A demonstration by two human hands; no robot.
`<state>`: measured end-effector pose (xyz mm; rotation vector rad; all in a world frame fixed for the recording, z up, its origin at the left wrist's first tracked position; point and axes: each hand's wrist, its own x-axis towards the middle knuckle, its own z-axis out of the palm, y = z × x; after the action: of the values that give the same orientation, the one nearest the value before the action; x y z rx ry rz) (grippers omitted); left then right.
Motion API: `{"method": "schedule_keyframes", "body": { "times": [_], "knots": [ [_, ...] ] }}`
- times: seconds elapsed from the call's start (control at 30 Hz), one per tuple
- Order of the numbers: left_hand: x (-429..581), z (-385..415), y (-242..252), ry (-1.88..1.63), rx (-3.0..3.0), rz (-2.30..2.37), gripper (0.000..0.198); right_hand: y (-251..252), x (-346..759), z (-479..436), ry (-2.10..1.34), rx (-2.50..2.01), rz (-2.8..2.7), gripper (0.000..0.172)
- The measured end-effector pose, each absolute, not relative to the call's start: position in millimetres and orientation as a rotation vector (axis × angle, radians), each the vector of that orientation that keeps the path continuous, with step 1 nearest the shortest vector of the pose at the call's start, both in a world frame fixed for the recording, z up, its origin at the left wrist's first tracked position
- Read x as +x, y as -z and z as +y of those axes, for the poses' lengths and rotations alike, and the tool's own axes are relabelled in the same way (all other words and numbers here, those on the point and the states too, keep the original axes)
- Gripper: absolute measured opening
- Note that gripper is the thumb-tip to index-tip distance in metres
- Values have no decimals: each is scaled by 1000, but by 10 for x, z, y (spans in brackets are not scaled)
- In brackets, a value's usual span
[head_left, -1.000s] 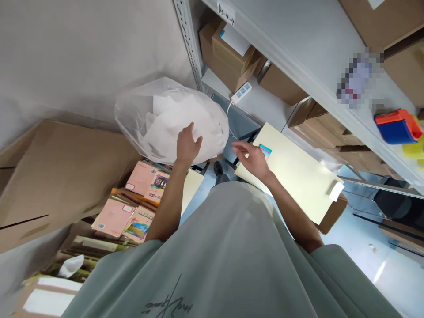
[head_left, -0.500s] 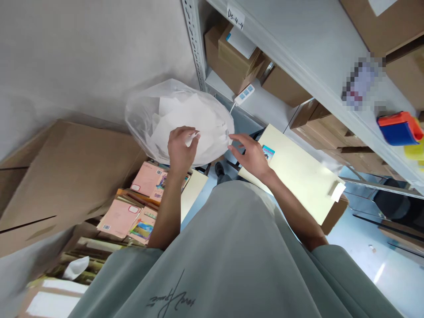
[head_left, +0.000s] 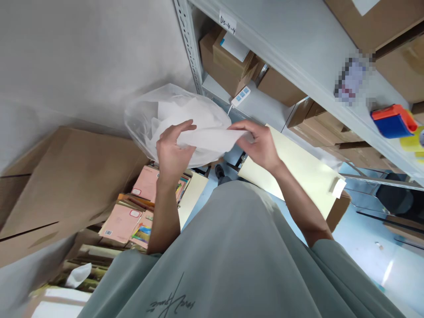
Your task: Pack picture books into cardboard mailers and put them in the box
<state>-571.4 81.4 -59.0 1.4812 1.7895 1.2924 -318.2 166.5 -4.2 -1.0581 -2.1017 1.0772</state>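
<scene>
A thin white sheet (head_left: 212,138) stretches sideways between my two hands, over a clear plastic bag (head_left: 141,112) stuffed with white sheets (head_left: 185,110). My left hand (head_left: 174,152) has the sheet's left end between its thumb and fingers, which curve loosely around it. At the other end, my right hand (head_left: 261,143) pinches the sheet between thumb and fingers. Whether the sheet is paper or thin plastic, I cannot tell. Part of the bag's front lies hidden behind the sheet and my left hand.
Left of me stand a large cardboard box (head_left: 73,176) and stacks of pink-covered booklets (head_left: 121,221). A pale yellow board (head_left: 294,172) lies to the right. Metal shelving (head_left: 265,48) holds boxes and a white power strip (head_left: 240,97).
The white sheet has come up and is now spread between my hands. My right hand has closed on its end, while my left hand has shifted slightly left.
</scene>
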Motion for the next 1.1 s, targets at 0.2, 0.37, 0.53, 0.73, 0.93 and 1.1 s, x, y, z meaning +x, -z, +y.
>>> {"method": "schedule_keyframes", "body": {
  "times": [0.2,0.37,0.53,0.73,0.93,1.1],
  "knots": [
    [-5548,1001,737,-1381,1160,1580,29,-231,-2579,1622,-1054,-1235,-1793,39],
    [-5069,1199,693,-1382,1013,1398,54,-133,-2076,1427,-1037,-1370,-1547,48],
    [-4502,1388,605,-1229,1043,1307,60,66,-1570,1182,-940,-1497,-1339,52],
    [-3771,1438,737,-1066,1102,1266,62,334,-877,873,-930,-1622,-1127,60],
    [-2882,1440,1295,-858,1199,1213,56,811,35,529,-1031,-1717,-1065,60],
    [-1976,1289,1897,-677,1339,1502,54,1524,844,245,-1039,-1855,-937,56]
  ]
}}
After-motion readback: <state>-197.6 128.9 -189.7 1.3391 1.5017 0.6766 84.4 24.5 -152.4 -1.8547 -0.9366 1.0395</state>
